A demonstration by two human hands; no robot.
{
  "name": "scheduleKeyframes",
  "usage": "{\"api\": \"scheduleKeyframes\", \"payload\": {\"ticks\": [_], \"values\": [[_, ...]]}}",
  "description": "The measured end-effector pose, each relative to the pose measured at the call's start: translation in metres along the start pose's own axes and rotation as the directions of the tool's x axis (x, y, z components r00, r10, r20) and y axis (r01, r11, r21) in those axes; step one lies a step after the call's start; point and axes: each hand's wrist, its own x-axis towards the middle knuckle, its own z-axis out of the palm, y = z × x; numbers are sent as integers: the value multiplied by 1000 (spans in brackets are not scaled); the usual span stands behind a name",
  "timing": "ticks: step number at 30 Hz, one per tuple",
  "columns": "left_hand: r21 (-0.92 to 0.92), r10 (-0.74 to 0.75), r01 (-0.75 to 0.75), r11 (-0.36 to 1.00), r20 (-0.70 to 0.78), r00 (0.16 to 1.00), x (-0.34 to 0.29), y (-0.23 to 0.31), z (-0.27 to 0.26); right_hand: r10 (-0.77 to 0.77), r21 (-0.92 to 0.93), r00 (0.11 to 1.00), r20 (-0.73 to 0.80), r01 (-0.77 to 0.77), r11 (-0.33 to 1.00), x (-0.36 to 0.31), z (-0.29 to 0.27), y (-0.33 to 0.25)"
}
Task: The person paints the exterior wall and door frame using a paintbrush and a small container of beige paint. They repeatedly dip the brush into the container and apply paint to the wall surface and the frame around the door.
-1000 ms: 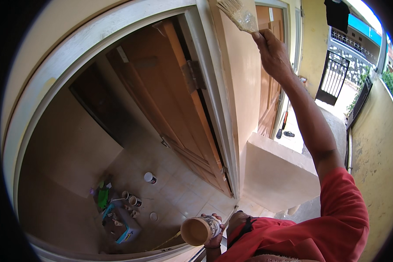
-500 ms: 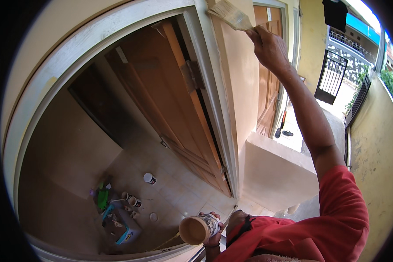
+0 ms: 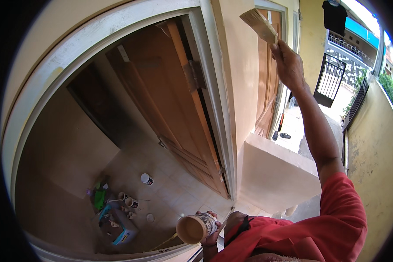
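High on the right, my right hand [image 3: 289, 66] grips a wide paintbrush [image 3: 260, 26] by its handle end. Its bristles point up and left, close to the cream wall [image 3: 238, 65] beside the door frame; whether they touch it I cannot tell. Low in the middle, my left hand [image 3: 213, 233] is wrapped round an open paint can [image 3: 191, 230] with a patterned label. The can is tilted toward the view, and its inside is coated in a beige colour.
A pale door frame [image 3: 35, 94] arches round the doorway, with a brown wooden door [image 3: 161, 105] standing inward. On the tiled floor inside are a white can [image 3: 146, 179], several other cans and a blue-edged box [image 3: 118, 229]. A low ledge [image 3: 275, 170] juts out at the right.
My right hand and the paintbrush have moved right and down, away from the door frame's upper corner. My left hand still holds the paint can, shifted only slightly.
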Motion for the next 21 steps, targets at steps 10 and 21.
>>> {"api": "scheduleKeyframes", "payload": {"ticks": [10,21], "values": [[-66,22,-24,998,-27,999,-2,-4,-2,112,541,936,333,-287,790,-11,-19,-43],[-22,28,-27,999,28,999,0,-3,-3,175,502,881,441,-403,765,-7,-25,-57]]}}
